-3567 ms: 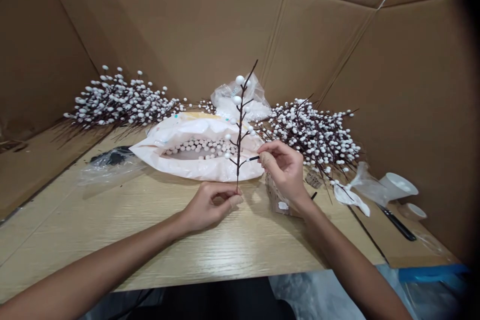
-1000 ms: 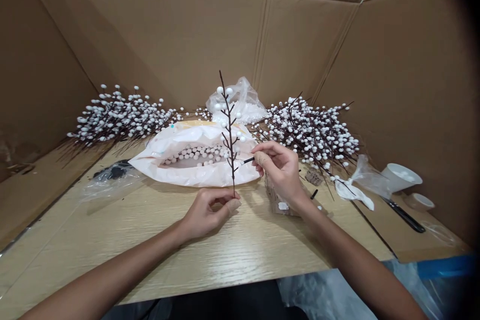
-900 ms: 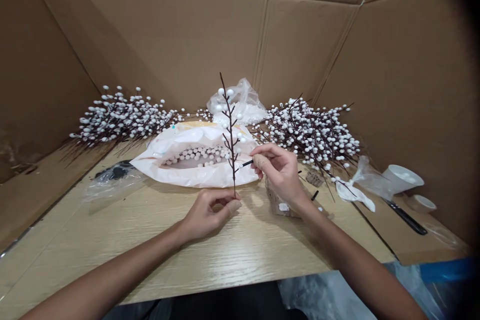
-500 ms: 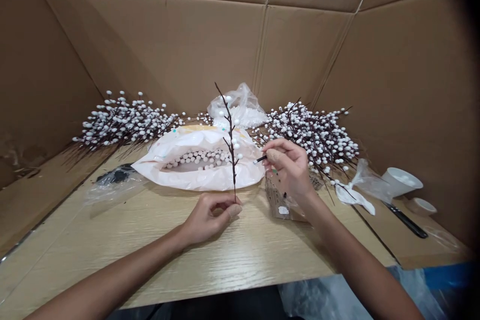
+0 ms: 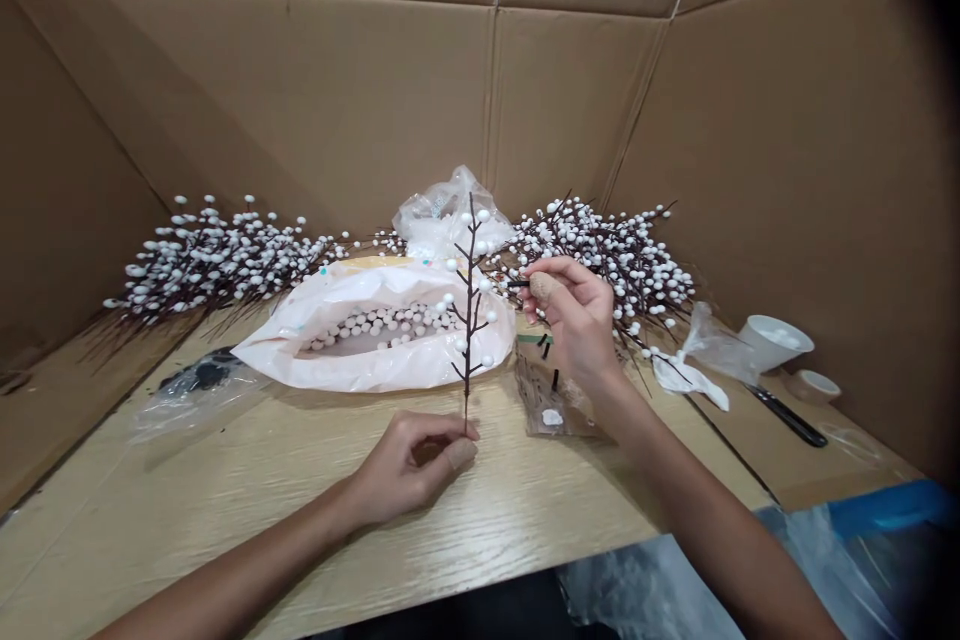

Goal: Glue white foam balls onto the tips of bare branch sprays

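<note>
My left hand (image 5: 412, 468) pinches the thin lower end of a dark brown artificial twig (image 5: 469, 305). The twig stands upright, with small white berries along its short side shoots. To the right of it, my right hand (image 5: 576, 325) grips a short black stick (image 5: 518, 284) between thumb and fingertips. That stick points left toward the twig, and a small gap appears between them. Below the right hand lies a piece of brown cardboard (image 5: 534, 408) bearing a white blob (image 5: 552, 417) and several short black pieces (image 5: 555, 380).
A white plastic bag (image 5: 367, 375) holding berry stems lies behind the twig. Bunches of white-berried stems stand left (image 5: 217, 255) and right (image 5: 622, 255). Farther back sits a clear bag (image 5: 442, 210). At right are a white cup (image 5: 772, 345), a black-handled knife (image 5: 795, 423) and a tape roll (image 5: 814, 386).
The twig has turned and straightened in my left hand, its shoots now spread to both sides. My right hand still holds the black stick, slightly nearer the twig. The whole view has shifted.
</note>
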